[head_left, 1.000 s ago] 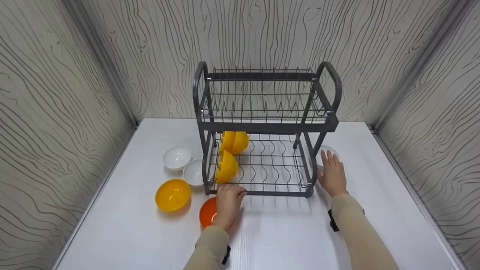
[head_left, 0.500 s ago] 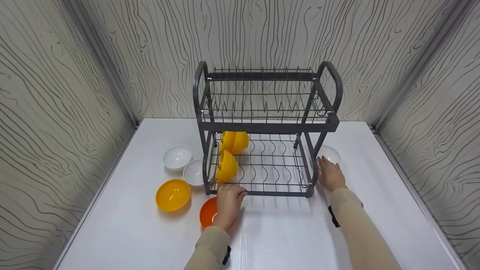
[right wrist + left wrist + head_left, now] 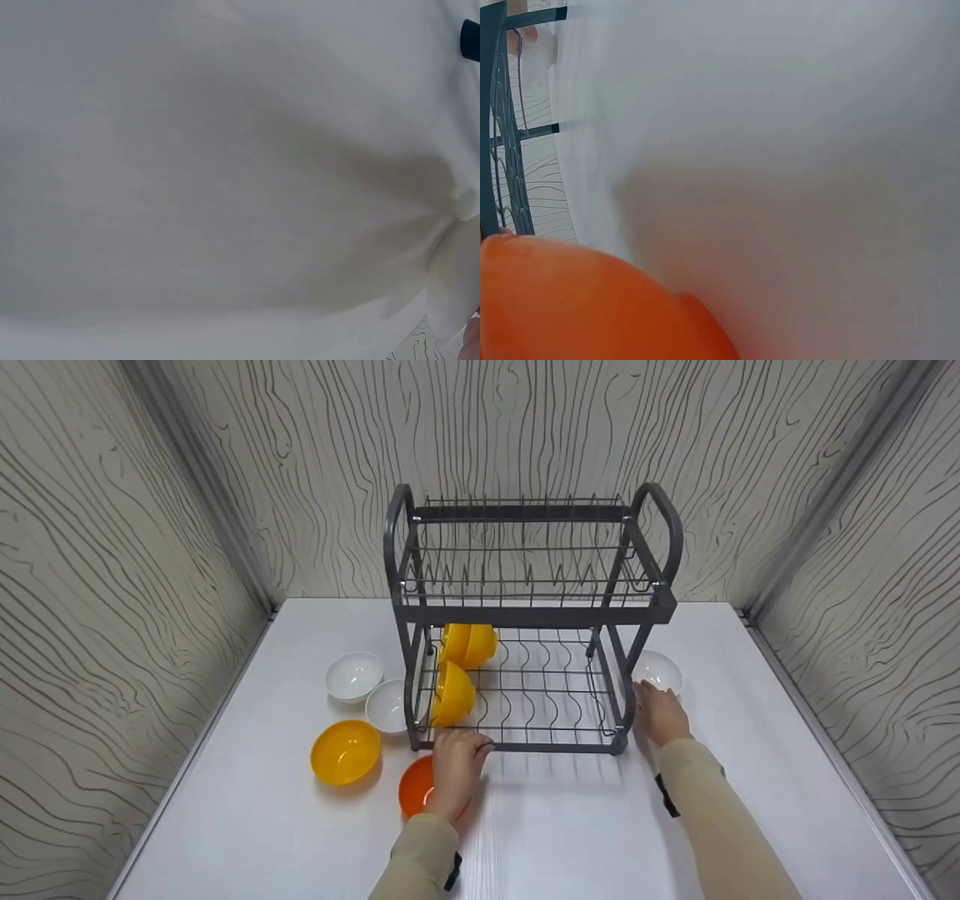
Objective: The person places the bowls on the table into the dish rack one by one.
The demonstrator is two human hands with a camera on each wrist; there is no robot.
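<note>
At the front rail of the dark two-tier dish rack (image 3: 555, 748), my left hand (image 3: 457, 769) grips the rail with bent fingers. Below that hand an orange bowl (image 3: 415, 787) sits on the table, partly hidden; the left wrist view has its rounded orange bowl side (image 3: 577, 300) close up. My right hand (image 3: 664, 716) is beside the rack's right post, fingertips overlapping the near rim of a small white bowl (image 3: 660, 667). I cannot tell whether they pinch it. In the right wrist view this white bowl (image 3: 457, 277) shows at the edge, fingers (image 3: 471, 341) behind it.
Several yellow bowls (image 3: 454, 694) stand on edge at the left of the rack's lower tier. Left of the rack, a yellow bowl (image 3: 345, 751) and two white bowls, one farther back (image 3: 354, 676), lie on the white table (image 3: 555, 832). Wood-grain walls (image 3: 517, 427) surround it.
My right hand has drawn back from over the white bowl to its near rim, the spread fingers coming closer together. My left hand keeps its place on the rack's rail.
</note>
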